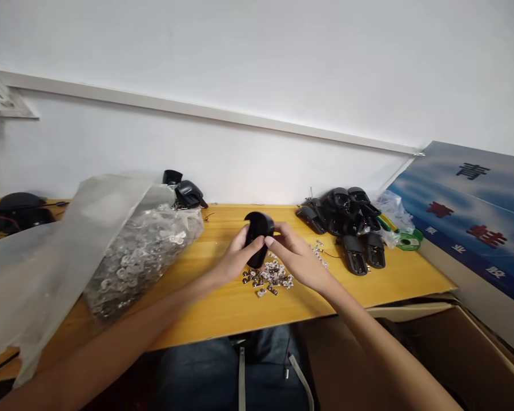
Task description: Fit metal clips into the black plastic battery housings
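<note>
Both hands gripping a black plastic shell [258, 234] above the loose metal parts [269, 278].
The left hand [235, 260] clasps the upright shell's side, and the right hand [300, 260] pinches its other edge. Left of the parts lies a clear bag [141, 251] of metal pieces. To their right is a heap of black shells [346, 220].

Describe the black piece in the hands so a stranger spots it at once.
On the yellow wooden table, look midway along, above the small heap of silver metal bits. The black shell is the one held upright between the left hand and right hand, unlike the black pile lying loose at the table's right end.
</note>
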`<state>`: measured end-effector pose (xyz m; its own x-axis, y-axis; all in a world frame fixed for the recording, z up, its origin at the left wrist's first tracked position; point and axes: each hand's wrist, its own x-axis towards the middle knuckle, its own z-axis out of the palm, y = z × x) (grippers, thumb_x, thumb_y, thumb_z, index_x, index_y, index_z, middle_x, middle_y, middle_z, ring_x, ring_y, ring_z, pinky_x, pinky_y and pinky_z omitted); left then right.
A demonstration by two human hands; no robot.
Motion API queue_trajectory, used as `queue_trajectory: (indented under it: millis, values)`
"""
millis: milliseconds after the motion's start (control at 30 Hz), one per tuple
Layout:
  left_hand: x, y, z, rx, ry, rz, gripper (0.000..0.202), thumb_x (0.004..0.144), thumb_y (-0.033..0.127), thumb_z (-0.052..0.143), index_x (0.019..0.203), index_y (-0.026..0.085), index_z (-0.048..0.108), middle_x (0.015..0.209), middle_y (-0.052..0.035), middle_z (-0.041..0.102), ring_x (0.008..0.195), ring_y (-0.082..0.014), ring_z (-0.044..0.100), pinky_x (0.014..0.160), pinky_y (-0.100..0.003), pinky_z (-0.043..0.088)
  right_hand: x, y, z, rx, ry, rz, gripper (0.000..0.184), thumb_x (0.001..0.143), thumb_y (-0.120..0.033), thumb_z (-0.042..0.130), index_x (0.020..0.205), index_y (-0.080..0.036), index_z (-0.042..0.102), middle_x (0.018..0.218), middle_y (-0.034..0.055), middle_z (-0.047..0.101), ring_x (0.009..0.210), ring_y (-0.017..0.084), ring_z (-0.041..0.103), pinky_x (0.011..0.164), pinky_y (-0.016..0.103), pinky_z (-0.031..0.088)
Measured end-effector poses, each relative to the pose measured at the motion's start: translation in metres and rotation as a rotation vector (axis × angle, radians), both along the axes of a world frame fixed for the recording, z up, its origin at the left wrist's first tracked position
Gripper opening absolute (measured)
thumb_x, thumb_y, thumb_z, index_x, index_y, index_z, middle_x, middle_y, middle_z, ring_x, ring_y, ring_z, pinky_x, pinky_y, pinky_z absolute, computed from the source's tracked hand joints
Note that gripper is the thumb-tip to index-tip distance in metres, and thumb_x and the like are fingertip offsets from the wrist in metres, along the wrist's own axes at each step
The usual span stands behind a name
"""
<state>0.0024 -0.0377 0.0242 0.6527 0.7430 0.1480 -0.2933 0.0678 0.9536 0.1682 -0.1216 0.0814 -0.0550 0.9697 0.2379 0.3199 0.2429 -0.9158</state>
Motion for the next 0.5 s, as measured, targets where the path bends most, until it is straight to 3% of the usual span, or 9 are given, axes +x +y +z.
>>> queue_trajectory:
  millis: [100, 167, 233, 267, 333, 433, 500]
  values:
    - [0.002, -0.002, 0.002, -0.075, 0.057, 0.054, 0.066, 0.088, 0.062, 0.079, 0.135, 0.02, 0.057, 0.092, -0.004, 0.065, 0.056, -0.0131, 0.06, 0.045, -0.027, 0.053, 0.006, -0.04, 0.001, 0.133, -0.335, -0.264, 0.049, 0.104, -0.047, 0.062, 0.146, -0.024, 0.052, 0.137, 0.015, 0.064, 0.121, 0.032, 0.066, 0.103, 0.055, 0.057]
    - [0.001, 0.002, 0.001, -0.091, 0.053, 0.092, 0.062, 0.088, 0.059, 0.08, 0.13, 0.019, 0.058, 0.097, -0.006, 0.065, 0.061, -0.0133, 0.061, 0.046, -0.026, 0.055, 0.014, -0.076, -0.008, 0.26, -0.55, -0.312, 0.035, 0.105, -0.037, 0.061, 0.136, -0.022, 0.056, 0.126, 0.0145, 0.067, 0.117, 0.031, 0.067, 0.101, 0.051, 0.057]
    - [0.0, 0.008, -0.001, -0.082, 0.009, 0.116, 0.056, 0.088, 0.057, 0.08, 0.122, 0.018, 0.06, 0.093, -0.0046, 0.062, 0.064, -0.0139, 0.061, 0.047, -0.026, 0.055, 0.022, -0.109, -0.029, 0.2, -0.735, -0.079, 0.017, 0.107, -0.02, 0.049, 0.118, -0.023, 0.062, 0.11, 0.0097, 0.071, 0.1, 0.024, 0.07, 0.086, 0.038, 0.06]
    - [0.0, 0.011, -0.002, -0.075, -0.014, 0.12, 0.053, 0.087, 0.055, 0.081, 0.119, 0.018, 0.061, 0.09, -0.0032, 0.06, 0.065, -0.0141, 0.061, 0.048, -0.026, 0.056, 0.025, -0.124, -0.043, 0.126, -0.831, 0.086, 0.023, 0.105, -0.013, 0.046, 0.114, -0.024, 0.063, 0.104, 0.0072, 0.072, 0.091, 0.021, 0.07, 0.078, 0.032, 0.06]
    - [0.001, 0.014, -0.005, -0.07, -0.029, 0.128, 0.054, 0.084, 0.049, 0.084, 0.121, 0.02, 0.058, 0.088, -0.0009, 0.057, 0.065, -0.0139, 0.06, 0.049, -0.027, 0.056, 0.03, -0.145, -0.079, 0.103, -1.019, 0.314, 0.028, 0.099, -0.009, 0.054, 0.121, -0.023, 0.065, 0.11, 0.0076, 0.075, 0.094, 0.022, 0.072, 0.082, 0.033, 0.06]
    - [0.007, 0.016, -0.011, -0.077, 0.001, 0.162, 0.07, 0.077, 0.038, 0.092, 0.131, 0.024, 0.048, 0.092, 0.0004, 0.059, 0.062, -0.0129, 0.059, 0.051, -0.029, 0.056, 0.035, -0.16, -0.139, 0.147, -1.245, 0.399, 0.038, 0.089, -0.013, 0.072, 0.126, -0.021, 0.066, 0.118, 0.0092, 0.077, 0.101, 0.027, 0.073, 0.085, 0.036, 0.062]
    - [0.01, 0.015, -0.014, -0.083, 0.007, 0.201, 0.076, 0.075, 0.034, 0.094, 0.133, 0.026, 0.046, 0.095, 0.0001, 0.06, 0.063, -0.0136, 0.06, 0.052, -0.03, 0.056, 0.037, -0.162, -0.17, 0.137, -1.315, 0.424, 0.029, 0.089, -0.01, 0.073, 0.116, -0.02, 0.069, 0.117, 0.0094, 0.077, 0.1, 0.026, 0.074, 0.076, 0.032, 0.061]
